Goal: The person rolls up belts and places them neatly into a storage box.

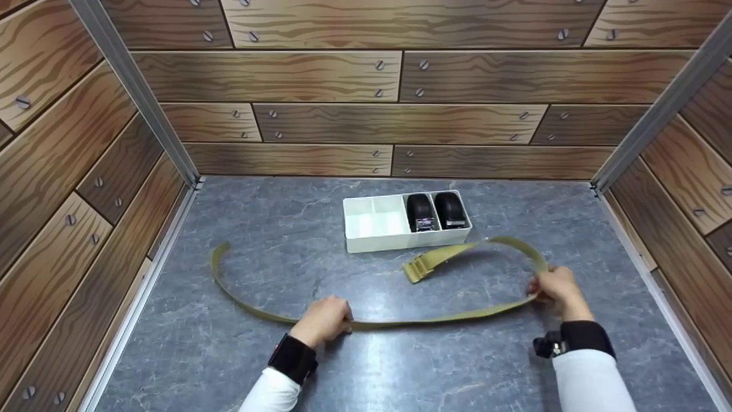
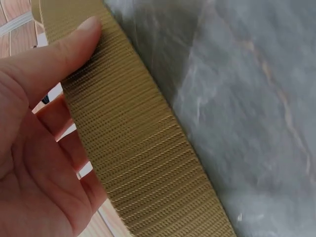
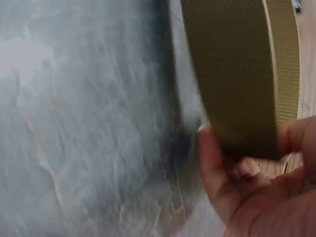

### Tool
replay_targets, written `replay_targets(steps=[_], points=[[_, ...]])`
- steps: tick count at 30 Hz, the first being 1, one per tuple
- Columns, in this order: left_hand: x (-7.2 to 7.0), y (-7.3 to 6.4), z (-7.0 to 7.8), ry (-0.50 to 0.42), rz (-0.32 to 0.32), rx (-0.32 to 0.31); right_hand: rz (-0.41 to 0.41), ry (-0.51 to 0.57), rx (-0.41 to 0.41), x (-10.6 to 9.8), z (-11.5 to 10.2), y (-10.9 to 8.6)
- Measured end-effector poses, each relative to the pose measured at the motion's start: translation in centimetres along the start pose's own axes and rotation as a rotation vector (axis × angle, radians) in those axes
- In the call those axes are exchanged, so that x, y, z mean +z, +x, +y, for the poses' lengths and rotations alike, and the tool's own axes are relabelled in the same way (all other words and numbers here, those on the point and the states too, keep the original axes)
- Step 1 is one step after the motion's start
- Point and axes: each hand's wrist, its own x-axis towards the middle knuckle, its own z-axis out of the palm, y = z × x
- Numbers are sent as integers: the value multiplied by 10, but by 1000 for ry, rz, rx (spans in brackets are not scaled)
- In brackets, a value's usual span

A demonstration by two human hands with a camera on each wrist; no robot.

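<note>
A long olive-yellow webbing strap [image 1: 423, 324] stands on edge in a wide curve across the grey marbled surface. One end carries a buckle [image 1: 418, 268] in the same colour, lying in front of the white tray; the other end curls up at the left. My left hand [image 1: 324, 320] pinches the strap's front run, its thumb [image 2: 74, 49] flat on the webbing with fingers behind. At the right, my right hand [image 1: 560, 289] holds the strap where it bends back toward the buckle. The right wrist view shows its fingers around the folded webbing [image 3: 232, 74].
A white divided tray [image 1: 377, 243] stands behind the strap. Two black rolled items with shiny metal parts, a left one [image 1: 420, 207] and a right one [image 1: 449, 207], sit in its right compartments. Wood-patterned walls [image 1: 326, 123] with grey metal corner posts enclose the surface at the back and sides.
</note>
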Motion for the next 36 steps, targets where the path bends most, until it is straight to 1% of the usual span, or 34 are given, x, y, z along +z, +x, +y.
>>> replay_targets(steps=[3, 4, 7, 8, 12, 17, 18, 20, 22, 24, 26, 29, 31, 33, 36], points=[[-3, -1, -2, -6, -13, -16, -64, 172, 5, -14, -1, -3], [-3, -1, -2, -5, -18, -22, -78, 214, 0, -17, -2, -4], [-4, -1, -2, -6, -28, -42, -98, 334, -33, -27, -6, -9], [-4, 0, -2, -6, -29, -47, -92, 371, -46, -28, -9, -10], [-2, 2, 1, 7, -25, -53, 5, 440, -108, -28, -22, -17], [0, 6, 6, 24, -19, -38, 148, 500, -164, -23, -41, -27], [1, 7, 6, 32, -14, -32, 165, 507, -181, -21, -44, -29], [3, 8, 7, 48, -10, -23, 164, 523, -222, -18, -48, -31], [4, 9, 8, 61, -6, -15, 151, 510, -272, -15, -51, -33], [5, 10, 8, 63, -6, -15, 132, 457, -313, -13, -52, -35], [6, 11, 8, 59, -11, -19, 125, 355, -348, -12, -52, -37], [6, 12, 9, 54, -21, -27, 144, 166, -386, -11, -53, -40], [6, 12, 10, 52, -26, -26, 159, 66, -411, -11, -54, -43], [6, 13, 12, 55, -27, -20, 182, 27, -434, -11, -56, -47], [7, 13, 16, 65, -24, -5, 228, 42, -466, -11, -60, -53]])
